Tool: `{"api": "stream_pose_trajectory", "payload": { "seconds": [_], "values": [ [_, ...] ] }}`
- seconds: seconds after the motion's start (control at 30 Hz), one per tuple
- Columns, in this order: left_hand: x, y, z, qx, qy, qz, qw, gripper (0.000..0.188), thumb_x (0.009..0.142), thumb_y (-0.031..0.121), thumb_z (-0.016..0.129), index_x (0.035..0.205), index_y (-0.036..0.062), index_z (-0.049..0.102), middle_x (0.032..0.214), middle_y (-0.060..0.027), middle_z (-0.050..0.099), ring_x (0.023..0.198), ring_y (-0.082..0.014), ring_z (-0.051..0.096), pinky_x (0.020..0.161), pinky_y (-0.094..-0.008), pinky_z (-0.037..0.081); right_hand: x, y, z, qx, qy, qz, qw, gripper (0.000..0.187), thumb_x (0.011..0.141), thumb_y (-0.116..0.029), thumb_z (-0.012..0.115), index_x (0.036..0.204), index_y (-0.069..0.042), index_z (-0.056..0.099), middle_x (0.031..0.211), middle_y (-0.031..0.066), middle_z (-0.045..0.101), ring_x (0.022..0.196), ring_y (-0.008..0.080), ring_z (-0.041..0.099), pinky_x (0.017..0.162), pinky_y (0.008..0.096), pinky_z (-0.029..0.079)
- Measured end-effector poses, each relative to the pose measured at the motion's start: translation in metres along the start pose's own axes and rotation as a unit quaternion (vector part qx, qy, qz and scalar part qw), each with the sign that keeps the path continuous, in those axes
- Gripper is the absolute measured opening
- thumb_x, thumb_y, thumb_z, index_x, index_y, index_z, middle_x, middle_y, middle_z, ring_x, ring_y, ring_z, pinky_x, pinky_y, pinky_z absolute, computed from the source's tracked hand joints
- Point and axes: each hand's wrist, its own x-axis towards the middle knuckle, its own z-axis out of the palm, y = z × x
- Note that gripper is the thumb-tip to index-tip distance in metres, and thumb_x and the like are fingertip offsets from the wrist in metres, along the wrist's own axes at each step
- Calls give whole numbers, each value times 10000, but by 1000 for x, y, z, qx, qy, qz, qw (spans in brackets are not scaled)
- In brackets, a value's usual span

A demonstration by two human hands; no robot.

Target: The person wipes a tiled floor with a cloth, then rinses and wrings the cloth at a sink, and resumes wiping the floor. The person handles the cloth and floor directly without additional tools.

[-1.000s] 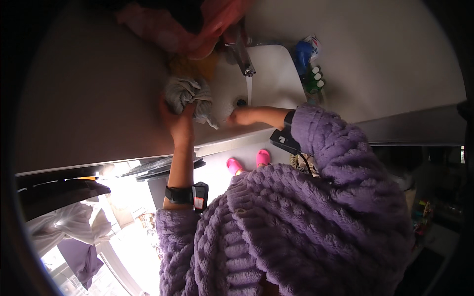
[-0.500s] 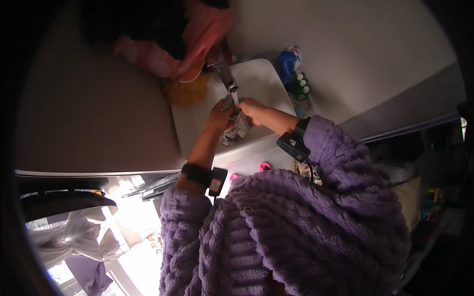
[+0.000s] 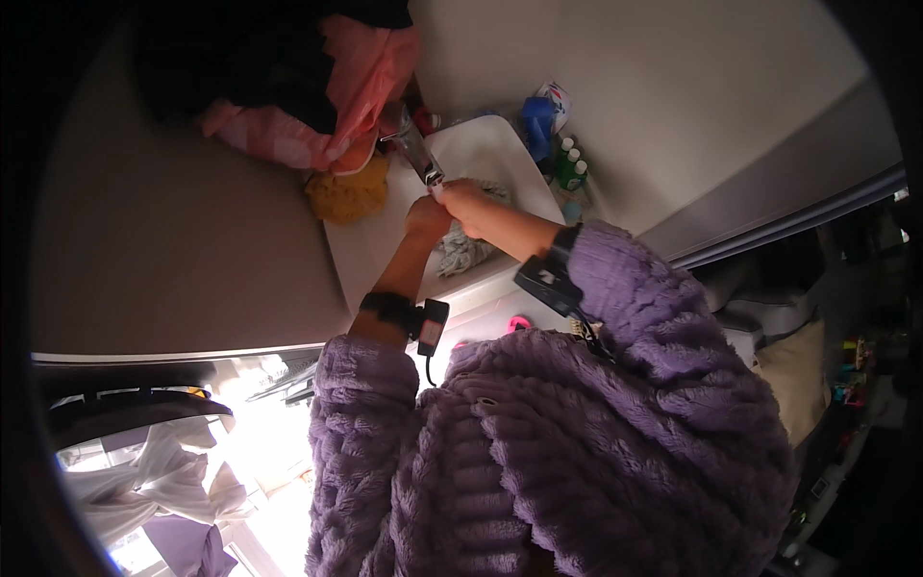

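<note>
Sink items: one grey-and-white striped cloth (image 3: 466, 252), crumpled, lying in the white rectangular basin (image 3: 356, 255) toward its front edge, partly covered by the hands. Left hand (image 3: 429, 215) and right hand (image 3: 465, 204): together over the cloth, directly beneath the spout; fingers mostly hidden, so whether either is clamped on the cloth cannot be told.

In the way: one shiny chrome faucet (image 3: 415, 159), slanting over the basin with its spout end at the hands; the right forearm, crossing the basin's front right part.

Left of the basin: one mustard-yellow bunched cloth (image 3: 346, 192), against the basin's back left corner; beyond it, one coral-pink patterned fabric (image 3: 370, 82), draped beside a dark mass whose kind cannot be told.

Right of the basin: one blue container (image 3: 538, 125); one white packet with coloured marks (image 3: 556, 102), behind it; a group of small green bottles with white caps (image 3: 571, 165), standing close together near the basin's edge.

Surface: one broad, flat grey-brown countertop (image 3: 183, 260), matte, running left from the basin, its pale front edge curved by the lens.

Room: dim at the sink, glaring white at lower left; one knotted whitish curtain (image 3: 168, 471) there; one bright pink slipper (image 3: 519, 322) on the floor below the basin; one cream flat panel (image 3: 796, 380) at right.
</note>
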Motion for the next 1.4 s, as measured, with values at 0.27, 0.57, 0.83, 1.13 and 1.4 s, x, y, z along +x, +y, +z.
{"api": "stream_pose_trajectory", "payload": {
  "seconds": [0.27,0.57,0.83,1.13,1.4],
  "values": [
    [-73,3,4,104,-45,143,983,460,778,477,612,1036,98,649,1001,-149,670,953,-297,636,831,-400,494,13,28,-26,-602,-168,-208,752,212,722,-99,583,905,-68,685,934,194,656,894,349,631,769,418,493],
    [-75,0,-31,249,-1,206,946,314,822,331,618,1019,88,646,929,-125,659,879,-276,628,795,-370,488,-10,30,-81,-575,-184,-278,747,376,678,-262,725,1002,-81,664,963,185,654,928,345,623,796,429,488],
    [-122,-20,-86,-447,93,62,888,128,824,191,675,886,90,626,858,-13,614,853,-146,580,797,-288,456,3,19,-72,-548,-68,-298,779,333,709,-309,713,998,-151,669,928,110,670,899,323,627,780,419,497],
    [-133,-58,-94,-657,201,64,724,147,865,87,590,1011,84,575,967,-29,587,902,-155,558,822,-294,433,14,25,-87,-605,-3,-358,711,226,708,-262,711,862,-101,672,870,107,648,934,308,587,792,423,483],
    [-149,-53,-89,-440,169,59,880,135,828,177,650,863,90,553,819,-5,539,801,-114,509,736,-259,393,16,31,-110,-593,-62,-338,728,224,716,-256,710,909,-142,717,955,62,642,979,292,572,835,405,478]
  ]
}}
